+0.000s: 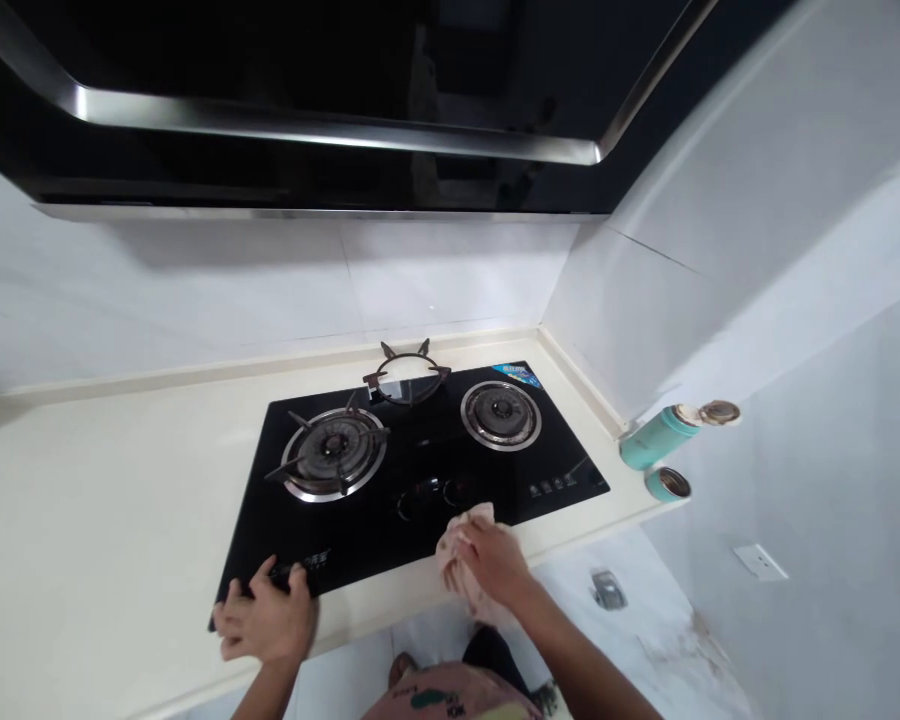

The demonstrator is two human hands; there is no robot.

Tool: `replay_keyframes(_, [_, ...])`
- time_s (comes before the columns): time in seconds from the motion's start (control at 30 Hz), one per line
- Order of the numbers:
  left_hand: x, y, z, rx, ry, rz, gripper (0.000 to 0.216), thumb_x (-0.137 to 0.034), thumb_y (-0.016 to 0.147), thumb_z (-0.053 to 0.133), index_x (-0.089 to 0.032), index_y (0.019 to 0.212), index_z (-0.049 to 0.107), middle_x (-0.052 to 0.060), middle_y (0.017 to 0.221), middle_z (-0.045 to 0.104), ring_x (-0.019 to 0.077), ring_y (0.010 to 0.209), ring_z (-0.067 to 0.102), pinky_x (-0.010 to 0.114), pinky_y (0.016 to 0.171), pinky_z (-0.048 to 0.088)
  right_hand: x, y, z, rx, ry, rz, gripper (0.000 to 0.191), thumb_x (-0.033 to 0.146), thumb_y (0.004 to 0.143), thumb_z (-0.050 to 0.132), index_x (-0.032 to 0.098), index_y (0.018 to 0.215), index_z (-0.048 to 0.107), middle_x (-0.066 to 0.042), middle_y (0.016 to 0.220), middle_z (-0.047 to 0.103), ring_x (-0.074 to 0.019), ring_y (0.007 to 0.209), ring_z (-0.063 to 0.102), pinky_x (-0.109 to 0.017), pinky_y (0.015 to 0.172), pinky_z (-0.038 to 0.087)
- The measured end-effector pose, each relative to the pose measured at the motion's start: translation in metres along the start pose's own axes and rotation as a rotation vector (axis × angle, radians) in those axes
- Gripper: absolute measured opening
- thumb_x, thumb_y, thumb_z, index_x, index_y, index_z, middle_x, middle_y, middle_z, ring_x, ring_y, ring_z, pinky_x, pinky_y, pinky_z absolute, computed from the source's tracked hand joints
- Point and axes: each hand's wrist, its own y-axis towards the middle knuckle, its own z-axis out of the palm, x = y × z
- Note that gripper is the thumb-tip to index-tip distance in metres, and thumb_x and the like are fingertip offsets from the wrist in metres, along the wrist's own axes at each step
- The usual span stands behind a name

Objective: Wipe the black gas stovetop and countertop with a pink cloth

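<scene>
A pale pink cloth (461, 570) is bunched under my right hand (493, 560), at the front edge of the black glass gas hob (420, 510). My left hand (266, 612) rests with fingers spread on the hob's front left corner. The left burner (335, 445) carries its pan support, while the right burner (501, 412) has none on it. A loose pan support (407, 378) lies at the hob's back edge, partly on the counter. Two control knobs (439, 493) sit behind the cloth.
At the counter's right end stands a teal bottle (656, 440) with a brown-stained open top. A teal cap (667, 485) is beside it. The black range hood (330, 170) hangs low over the hob. White counter (97, 500) extends to the left.
</scene>
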Motion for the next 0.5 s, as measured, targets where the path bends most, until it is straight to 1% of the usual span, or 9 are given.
replay_keyframes(0.03, [0.003,0.001,-0.002,0.014,-0.011,0.004,0.06,-0.061,0.097,0.041,-0.019,0.134,0.063,0.026,0.166,0.035,0.0461,0.158,0.021,0.076,0.117,0.028,0.002,-0.008,0.004,0.024,0.095,-0.026,0.038,0.04,0.109,0.042,0.031,0.124,0.074,-0.005,0.126,0.074,-0.0229,0.112,0.07,-0.035,0.102,0.052])
replay_keyframes(0.1, [0.014,0.007,-0.006,0.045,-0.021,0.028,0.058,-0.061,0.097,0.042,-0.021,0.132,0.065,0.025,0.164,0.037,0.0464,0.157,0.024,0.076,0.116,0.029,0.004,-0.025,0.006,0.036,0.353,-0.033,0.046,0.05,0.109,0.038,0.029,0.127,0.075,-0.007,0.124,0.077,-0.0251,0.115,0.072,-0.039,0.104,0.054])
replay_keyframes(0.13, [0.02,0.01,-0.008,0.058,-0.019,0.054,0.055,-0.06,0.097,0.043,-0.022,0.129,0.067,0.024,0.162,0.04,0.046,0.156,0.027,0.076,0.115,0.03,0.005,-0.034,0.002,0.024,0.475,-0.018,0.051,0.056,0.108,0.036,0.028,0.128,0.075,-0.008,0.125,0.077,-0.0268,0.116,0.072,-0.042,0.106,0.054])
replay_keyframes(0.2, [0.035,0.018,-0.012,0.081,-0.005,0.142,0.049,-0.055,0.097,0.044,-0.021,0.122,0.07,0.024,0.156,0.046,0.0441,0.151,0.035,0.072,0.117,0.031,0.005,-0.052,-0.017,-0.02,0.615,0.012,0.058,0.067,0.104,0.04,0.028,0.128,0.076,-0.008,0.128,0.077,-0.0296,0.121,0.071,-0.046,0.11,0.053])
replay_keyframes(0.27, [0.048,0.025,-0.016,0.082,0.019,0.244,0.045,-0.051,0.097,0.044,-0.02,0.115,0.072,0.023,0.15,0.051,0.0411,0.147,0.041,0.067,0.119,0.033,0.005,-0.064,-0.048,-0.067,0.633,0.026,0.056,0.071,0.101,0.047,0.031,0.127,0.077,-0.007,0.132,0.077,-0.0302,0.125,0.07,-0.047,0.114,0.051])
replay_keyframes(0.33, [0.055,0.027,-0.02,0.07,0.046,0.313,0.044,-0.05,0.097,0.044,-0.021,0.112,0.073,0.021,0.145,0.055,0.0391,0.143,0.045,0.063,0.119,0.035,0.004,-0.068,-0.083,-0.146,0.598,0.047,0.054,0.069,0.102,0.048,0.032,0.129,0.076,-0.006,0.132,0.077,-0.029,0.126,0.069,-0.045,0.114,0.052])
replay_keyframes(0.4, [0.057,0.024,-0.021,0.05,0.071,0.343,0.044,-0.051,0.097,0.043,-0.021,0.114,0.072,0.02,0.144,0.055,0.0398,0.141,0.046,0.063,0.116,0.038,0.003,-0.063,-0.115,-0.258,0.539,0.058,0.053,0.067,0.103,0.047,0.031,0.13,0.075,-0.005,0.132,0.076,-0.0276,0.127,0.069,-0.042,0.113,0.052])
replay_keyframes(0.5, [0.051,0.017,-0.021,0.021,0.107,0.325,0.049,-0.053,0.097,0.04,-0.02,0.117,0.07,0.021,0.147,0.054,0.0441,0.139,0.045,0.068,0.11,0.041,-0.002,-0.048,-0.153,-0.387,0.424,0.025,0.051,0.067,0.102,0.048,0.029,0.121,0.076,-0.006,0.127,0.078,-0.027,0.124,0.07,-0.039,0.112,0.052])
